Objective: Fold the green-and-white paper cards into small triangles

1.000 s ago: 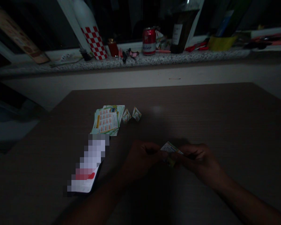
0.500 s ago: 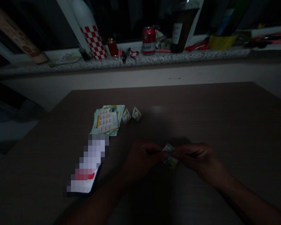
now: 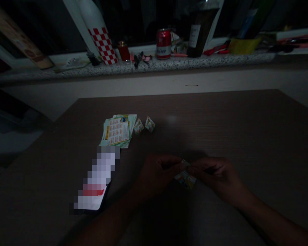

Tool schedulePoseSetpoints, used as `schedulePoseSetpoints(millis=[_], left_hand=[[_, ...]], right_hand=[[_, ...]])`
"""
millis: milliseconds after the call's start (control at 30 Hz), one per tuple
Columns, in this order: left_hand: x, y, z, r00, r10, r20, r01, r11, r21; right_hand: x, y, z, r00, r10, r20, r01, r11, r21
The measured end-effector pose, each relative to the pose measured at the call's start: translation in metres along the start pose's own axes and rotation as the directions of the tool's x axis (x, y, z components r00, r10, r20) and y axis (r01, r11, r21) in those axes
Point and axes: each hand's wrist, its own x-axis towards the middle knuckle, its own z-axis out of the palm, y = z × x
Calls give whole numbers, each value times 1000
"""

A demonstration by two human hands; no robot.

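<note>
A small folded piece of printed paper (image 3: 186, 180), greenish with yellow patches, is pinched between both hands just above the table. My left hand (image 3: 160, 172) grips its upper left side between thumb and fingers. On the upper right side, the thumb and fingertips of my right hand (image 3: 215, 172) press on it, close to the left thumb. Fingers cover part of its top. Farther back stand two small folded paper pieces (image 3: 150, 124) side by side, next to a stack of printed paper sheets (image 3: 116, 132).
A phone (image 3: 99, 181) with a lit, blurred screen lies left of my forearm on the wooden table (image 3: 220, 119). Behind it, a granite sill (image 3: 174, 63) carries a checkered bottle (image 3: 102, 44), a red can (image 3: 163, 44), a dark bottle (image 3: 195, 37) and clutter.
The folded paper has turned and tipped slightly between my fingers, so more of its lower printed face shows. My left thumb has shifted a little right. The other things have stayed put.
</note>
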Motion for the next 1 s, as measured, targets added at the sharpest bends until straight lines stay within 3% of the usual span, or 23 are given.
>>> schedulePoseSetpoints(millis=[133,300,433,600,700,867,933,1000], left_hand=[[-1,1,1,999,25,-38,-21,994,103],[-1,1,1,999,38,-16,-37,995,92],[-2,2,0,989,141,-34,-133,977,167],[-4,5,-1,928,359,-100,-296,872,389],[-5,5,-2,925,376,-58,-295,805,515],[-7,4,0,911,412,12,-347,752,560],[-8,2,4,917,399,-15,-329,776,539],[-9,0,8,937,334,-100,-259,860,439]], right_hand=[[-1,0,2,1000,6,-5,-7,1000,-28],[-1,0,3,1000,-2,-22,0,998,-59],[1,0,2,998,-27,-62,24,998,-51],[2,-2,-1,978,-125,-165,95,980,-174],[2,-2,-2,975,-96,-200,67,987,-145],[1,-3,-2,970,-57,-236,47,998,-52],[1,-3,-3,965,-50,-257,40,998,-42],[1,-3,-3,957,-52,-284,46,999,-25]])
